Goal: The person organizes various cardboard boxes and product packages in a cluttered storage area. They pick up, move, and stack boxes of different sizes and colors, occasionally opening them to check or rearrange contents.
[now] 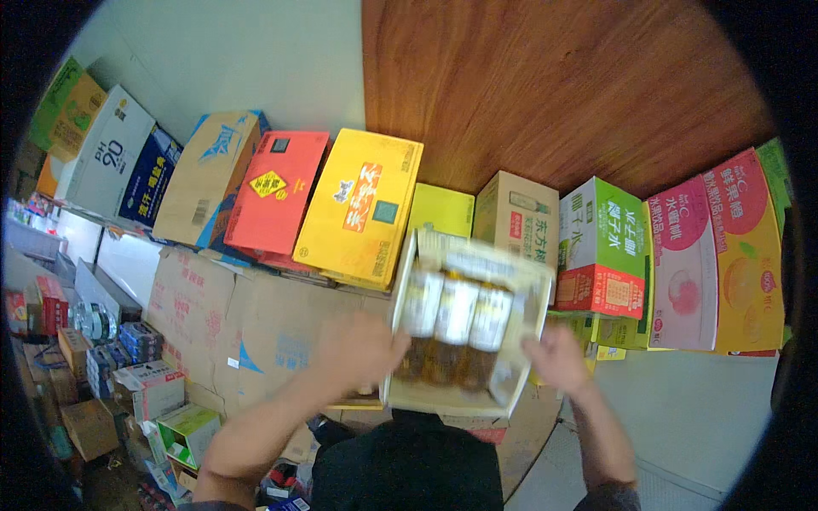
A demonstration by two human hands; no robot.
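Observation:
An open carton [511, 377] is held tilted in front of my chest, blurred by motion. Inside it, several bottles with white labels and brown contents [457, 319] lie in a row, and part of the carton holds none. My left hand [367, 351] grips its left wall, while my right hand [556, 358] has the right wall between thumb and fingers. Just beyond the carton stand a yellow-green box [441, 207] and a tan drink carton [514, 204].
Closed drink cartons line the wall, among them a yellow one [364, 204], a red one [278, 191] and a green-white one [604, 223]. Flattened cardboard [268, 332] lies in front at left. Lower left, boxes and shrink-wrapped bottle packs [140, 342] crowd the floor.

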